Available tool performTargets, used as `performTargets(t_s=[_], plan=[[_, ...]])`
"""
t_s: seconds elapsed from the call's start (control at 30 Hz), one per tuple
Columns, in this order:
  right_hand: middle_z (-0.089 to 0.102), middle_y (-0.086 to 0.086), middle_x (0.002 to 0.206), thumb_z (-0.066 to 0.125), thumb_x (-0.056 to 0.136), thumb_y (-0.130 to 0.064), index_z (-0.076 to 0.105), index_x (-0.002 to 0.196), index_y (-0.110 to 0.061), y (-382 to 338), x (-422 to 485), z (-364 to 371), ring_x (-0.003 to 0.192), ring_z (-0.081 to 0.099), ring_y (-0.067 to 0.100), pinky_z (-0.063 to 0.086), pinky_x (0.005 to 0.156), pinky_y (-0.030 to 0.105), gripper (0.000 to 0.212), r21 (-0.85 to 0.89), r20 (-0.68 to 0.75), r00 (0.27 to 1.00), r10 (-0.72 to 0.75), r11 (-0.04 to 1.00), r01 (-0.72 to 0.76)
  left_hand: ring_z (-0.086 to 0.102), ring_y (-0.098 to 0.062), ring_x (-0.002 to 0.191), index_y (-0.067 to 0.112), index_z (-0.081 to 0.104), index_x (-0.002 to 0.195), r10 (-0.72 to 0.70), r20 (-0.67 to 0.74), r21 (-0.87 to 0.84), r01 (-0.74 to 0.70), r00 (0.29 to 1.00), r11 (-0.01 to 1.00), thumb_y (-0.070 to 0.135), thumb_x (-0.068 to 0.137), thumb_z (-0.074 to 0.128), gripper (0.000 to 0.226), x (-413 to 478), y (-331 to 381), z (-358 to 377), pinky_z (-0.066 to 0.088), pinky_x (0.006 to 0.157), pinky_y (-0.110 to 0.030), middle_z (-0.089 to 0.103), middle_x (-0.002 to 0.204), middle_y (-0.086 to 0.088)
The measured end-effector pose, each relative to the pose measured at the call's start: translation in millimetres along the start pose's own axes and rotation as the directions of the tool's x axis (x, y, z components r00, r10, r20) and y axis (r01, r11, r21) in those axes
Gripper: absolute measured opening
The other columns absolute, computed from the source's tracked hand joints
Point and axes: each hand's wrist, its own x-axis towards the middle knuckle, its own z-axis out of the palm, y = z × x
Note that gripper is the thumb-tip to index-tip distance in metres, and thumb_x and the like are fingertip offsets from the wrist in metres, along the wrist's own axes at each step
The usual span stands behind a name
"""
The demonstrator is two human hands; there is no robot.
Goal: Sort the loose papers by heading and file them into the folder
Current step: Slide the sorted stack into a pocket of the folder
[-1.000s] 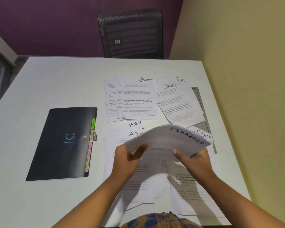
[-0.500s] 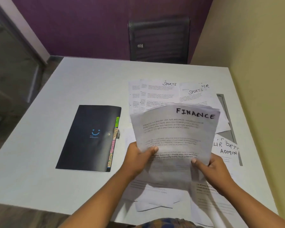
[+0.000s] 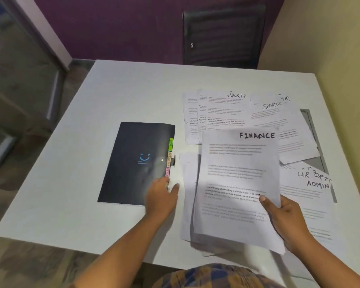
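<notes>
The right hand [image 3: 285, 221] held a stack of papers [image 3: 237, 179] above the near right part of the desk [image 3: 87, 204]. Its thumb pressed on the top sheet and its fingers curled underneath. The top sheet was headed FINANCE in black marker.

The left hand [image 3: 160, 197] lay at the near right corner of the folder [image 3: 133, 163]. Its fingers stretched loosely onto the dark cover, and the thumb stuck out over the desk just beside the folder's edge. It gripped nothing that could be made out, though blur there left the exact contact unclear.

The folder lay flat and closed toward the middle of the desk, left of the papers. Coloured tabs [image 3: 169, 156] stuck out along its right edge.

More loose sheets [image 3: 222, 115] were spread over the far right part of the desk, overlapping one another. Two were headed SPORTS and one HR. Nearer the right edge lay further sheets [image 3: 308, 192] marked HR and ADMIN, just beside the held stack. A dark chair [image 3: 222, 36] stood beyond the far edge of the desk.
</notes>
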Motion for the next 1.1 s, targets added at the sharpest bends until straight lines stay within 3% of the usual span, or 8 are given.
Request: performTargets(t_s=[0.07, 0.13, 0.23, 0.37, 0.53, 0.73, 0.83, 1.1], plan=[[0.079, 0.0, 0.082, 0.068, 0.092, -0.02, 0.074, 0.103, -0.009, 0.4, -4.0, 9.2, 0.075, 0.074, 0.025, 0.055, 0.063, 0.032, 0.017, 0.049, -0.032, 0.999, 0.039, 0.998, -0.037, 0.052, -0.033, 0.121, 0.014, 0.057, 0.116, 0.02, 0.007, 0.203, -0.021, 1.0, 0.979, 0.039, 0.08, 0.072, 0.047, 8.3, -29.7, -1.5, 0.047, 0.094, -0.042, 0.053, 0.127, -0.011], [0.078, 0.003, 0.087, 0.067, 0.092, -0.02, 0.073, 0.106, -0.008, 1.8, -9.4, 16.9, 0.078, 0.073, 0.026, 0.054, 0.065, 0.032, 0.019, 0.063, -0.053, 0.997, 0.061, 0.996, -0.058, 0.019, -0.04, 0.146, 0.016, 0.034, 0.141, -0.016, 0.14, 0.441, -0.048, 0.99, 0.896, 0.054, 0.073, 0.073, 0.087, 12.2, -49.8, -3.2, 0.03, 0.113, -0.051, 0.022, 0.156, -0.019], [0.076, 0.002, 0.092, 0.067, 0.093, -0.022, 0.072, 0.111, -0.009, 4.5, -17.8, 26.3, 0.084, 0.072, 0.026, 0.054, 0.072, 0.035, 0.023, 0.068, -0.081, 0.994, 0.076, 0.995, -0.071, 0.0, -0.038, 0.151, 0.021, 0.013, 0.152, 0.067, 0.21, 0.593, -0.182, 0.975, 0.785, 0.071, 0.072, 0.064, 0.107, 15.0, -62.6, -7.2, 0.016, 0.119, -0.052, 0.0, 0.164, -0.013], [0.076, 0.005, 0.096, 0.066, 0.093, -0.021, 0.07, 0.115, -0.008, 9.1, -24.9, 37.8, 0.087, 0.072, 0.026, 0.054, 0.075, 0.035, 0.026, 0.103, -0.096, 0.988, 0.124, 0.988, -0.114, 0.016, -0.029, 0.15, 0.024, 0.017, 0.152, 0.211, 0.304, 0.549, -0.352, 0.929, 0.758, 0.049, 0.085, 0.062, 0.085, 22.7, -58.1, -19.1, 0.035, 0.114, -0.046, 0.011, 0.164, -0.005], [0.075, 0.002, 0.093, 0.065, 0.094, -0.022, 0.07, 0.115, -0.008, 10.3, -26.2, 46.2, 0.084, 0.072, 0.024, 0.052, 0.07, 0.033, 0.026, 0.073, -0.098, 0.984, 0.148, 0.987, -0.141, 0.032, -0.036, 0.144, 0.02, 0.017, 0.154, 0.14, 0.381, 0.673, -0.378, 0.914, 0.636, 0.015, 0.094, 0.059, 0.073, 32.8, -38.2, -50.4, 0.05, 0.098, -0.042, 0.008, 0.164, -0.016], [0.074, -0.001, 0.081, 0.065, 0.094, -0.022, 0.071, 0.113, -0.007, 1.8, -15.0, 53.5, 0.074, 0.069, 0.024, 0.049, 0.062, 0.03, 0.025, 0.021, -0.1, 0.987, 0.128, 0.992, -0.126, 0.068, -0.028, 0.101, 0.008, 0.041, 0.14, 0.156, 0.379, 0.792, -0.407, 0.912, 0.456, 0.001, 0.089, 0.059, 0.054, 52.2, -32.8, -78.4, 0.055, 0.081, -0.036, 0.065, 0.119, -0.01], [0.075, 0.002, 0.084, 0.065, 0.094, -0.022, 0.072, 0.112, -0.006, -3.8, -10.5, 54.6, 0.074, 0.069, 0.023, 0.049, 0.06, 0.029, 0.025, 0.022, -0.081, 0.989, 0.12, 0.993, -0.118, 0.068, -0.025, 0.098, 0.011, 0.053, 0.123, 0.114, 0.362, 0.772, -0.367, 0.925, 0.519, 0.008, 0.09, 0.065, 0.035, 54.7, -22.4, -86.7, 0.056, 0.08, -0.035, 0.066, 0.113, -0.007], [0.076, 0.004, 0.083, 0.065, 0.094, -0.021, 0.072, 0.106, -0.007, -17.5, 3.0, 47.1, 0.072, 0.071, 0.024, 0.048, 0.056, 0.028, 0.019, -0.003, -0.023, 0.995, 0.095, 0.995, -0.096, 0.064, -0.02, 0.095, 0.02, 0.046, 0.123, 0.134, 0.271, 0.589, -0.274, 0.953, 0.76, 0.02, 0.089, 0.069, 0.041, 56.1, -16.5, -98.4, 0.059, 0.077, -0.035, 0.062, 0.117, -0.004]])
